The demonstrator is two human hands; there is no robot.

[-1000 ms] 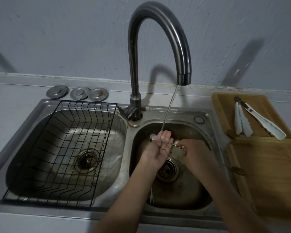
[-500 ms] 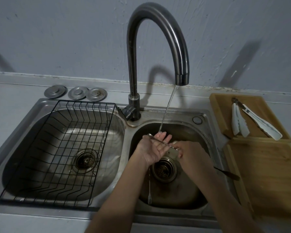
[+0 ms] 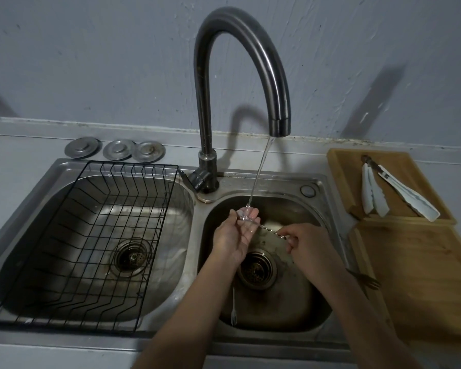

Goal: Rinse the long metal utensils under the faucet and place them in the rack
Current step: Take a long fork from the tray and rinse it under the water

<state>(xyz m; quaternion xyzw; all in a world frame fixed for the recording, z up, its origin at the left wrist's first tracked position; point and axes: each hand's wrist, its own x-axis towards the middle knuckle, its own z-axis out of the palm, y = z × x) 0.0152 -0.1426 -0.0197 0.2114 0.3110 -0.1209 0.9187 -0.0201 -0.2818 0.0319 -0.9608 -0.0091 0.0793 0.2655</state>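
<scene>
Sink (image 3: 314, 182), utensil (image 3: 270, 230) pinched by right hand (image 3: 308, 245) fingers (image 3: 284, 233)

Your wire rack (image 3: 91, 235) sits in the left basin (image 3: 176, 275); the faucet (image 3: 240, 75) stands behind the divider. Cutting boards (image 3: 423, 275) lie right of the right basin (image 3: 304, 302), tongs (image 3: 394, 190) on the rear one.

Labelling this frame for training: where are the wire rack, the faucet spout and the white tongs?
wire rack (image 3: 123, 166), head view, back rim.
faucet spout (image 3: 279, 127), head view, outlet end.
white tongs (image 3: 378, 199), head view, white blade.
</scene>
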